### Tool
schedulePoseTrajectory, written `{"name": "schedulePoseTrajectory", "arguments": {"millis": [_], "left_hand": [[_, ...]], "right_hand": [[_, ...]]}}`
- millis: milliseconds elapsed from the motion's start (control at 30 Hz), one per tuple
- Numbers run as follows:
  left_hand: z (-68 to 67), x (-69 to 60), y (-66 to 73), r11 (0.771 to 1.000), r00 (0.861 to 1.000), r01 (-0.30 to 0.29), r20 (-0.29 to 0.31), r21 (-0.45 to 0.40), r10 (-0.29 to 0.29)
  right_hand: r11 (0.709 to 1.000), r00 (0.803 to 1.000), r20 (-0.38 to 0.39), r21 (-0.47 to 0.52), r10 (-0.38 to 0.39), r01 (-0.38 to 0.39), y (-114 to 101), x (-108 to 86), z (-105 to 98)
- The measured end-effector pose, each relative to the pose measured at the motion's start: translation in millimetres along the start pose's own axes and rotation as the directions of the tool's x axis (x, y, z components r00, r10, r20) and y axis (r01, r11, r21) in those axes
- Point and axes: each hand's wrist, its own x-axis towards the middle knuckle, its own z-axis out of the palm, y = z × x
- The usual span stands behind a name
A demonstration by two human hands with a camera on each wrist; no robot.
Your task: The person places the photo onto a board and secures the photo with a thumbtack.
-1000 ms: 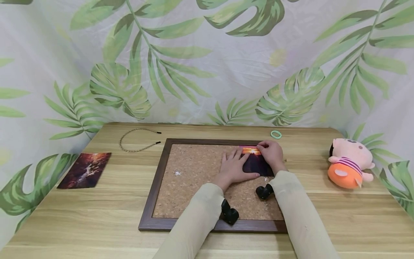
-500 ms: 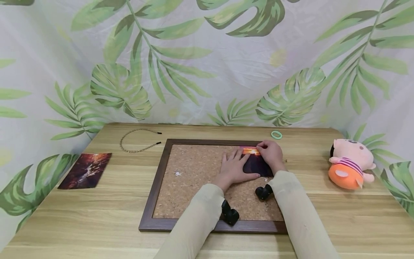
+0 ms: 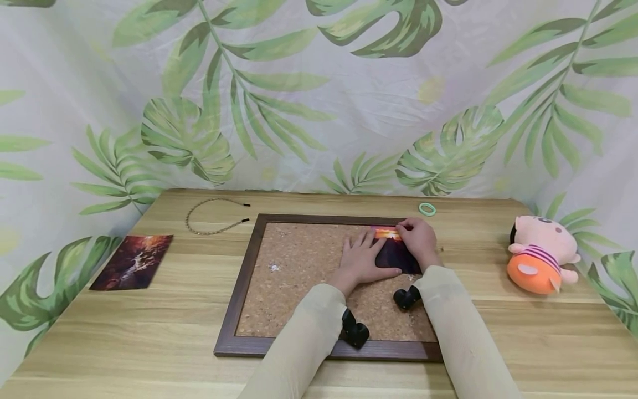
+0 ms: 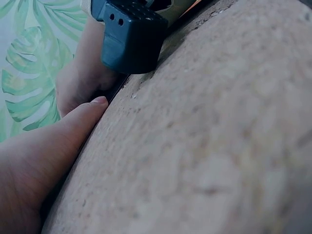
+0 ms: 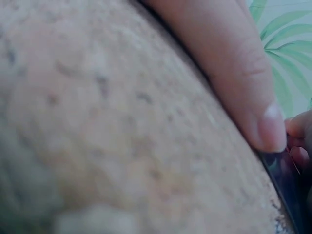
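My left hand (image 3: 360, 263) lies spread over the left part of a sunset photo (image 3: 396, 256), its thumb along the photo's lower edge. The photo rests on the right side of a framed corkboard (image 3: 294, 277). At the photo's upper right corner my right hand (image 3: 420, 242) has thumb and fingertips pinched together; whatever sits between them is too small and covered to tell. In the right wrist view the left thumb (image 5: 239, 68) presses near the photo's dark edge (image 5: 285, 183), with right fingers (image 5: 301, 141) just beyond. The left wrist view shows the left thumb (image 4: 53, 151) close to the cork.
A second photo (image 3: 132, 263) lies at the table's left. Behind it is a thin beaded cord (image 3: 188, 220); a green ring (image 3: 426, 209) lies behind the frame. A pink plush toy (image 3: 543, 255) rests at the right. Black wrist cameras (image 3: 355, 331) hang over the board.
Both hands stay in place on the photo, with no visible shift of the fingers. The whole head view has drifted by a few pixels.
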Motion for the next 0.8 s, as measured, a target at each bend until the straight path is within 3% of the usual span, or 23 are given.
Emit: {"name": "schedulePoseTrajectory", "arguments": {"millis": [367,633,800], "left_hand": [[1.2,1.1,-0.2,1.0,1.0,0.002,0.001,-0.003,-0.002],[0.6,0.4,0.0,1.0,1.0,0.001,0.001,-0.005,-0.001],[0.6,0.2,0.0,1.0,1.0,0.002,0.002,-0.003,-0.002]], "right_hand": [[0.997,0.999,-0.023,0.072,0.036,-0.034,2.1,0.8,0.3],[0.998,0.999,-0.033,0.052,0.026,-0.025,2.9,1.0,0.6],[0.993,0.998,-0.034,0.108,0.05,-0.046,4.0,1.0,-0.1]]}}
